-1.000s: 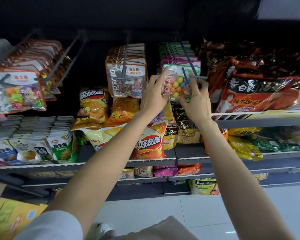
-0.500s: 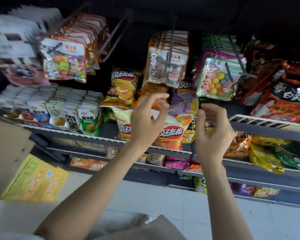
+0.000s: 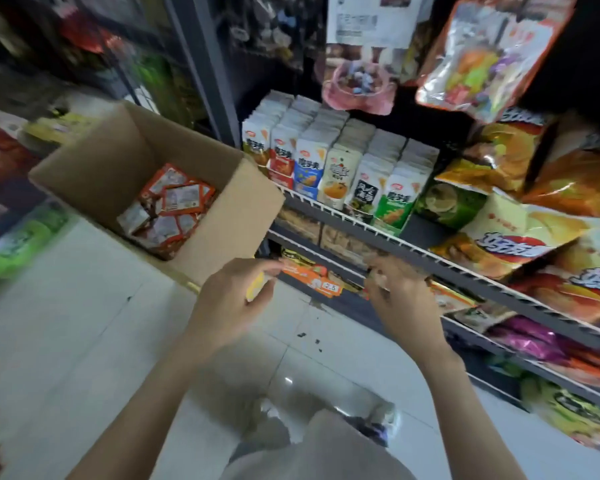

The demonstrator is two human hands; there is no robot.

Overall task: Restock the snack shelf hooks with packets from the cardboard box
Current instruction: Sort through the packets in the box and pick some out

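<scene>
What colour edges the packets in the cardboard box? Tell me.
Orange-red borders on the packets in the cardboard box; head view.

Pale tiled floor, dark specks near the shelf base. Open cardboard box stands on it, orange-edged packets heaped inside. Wire-fronted shelf carries upright rows of small white pouches; chip bags piled just beside them.

Overall dim indoor light, upper frame near black behind hanging packets. Floor tiles brightest area, small glare spot on tile at 6 o'clock. Heavy motion blur at 9 to 11 o'clock and along right edge. Wide-angle bending of shelf rails toward 3 o'clock. Both hands soft, smeared. Cardboard box moderately sharp, interior shaded.
</scene>
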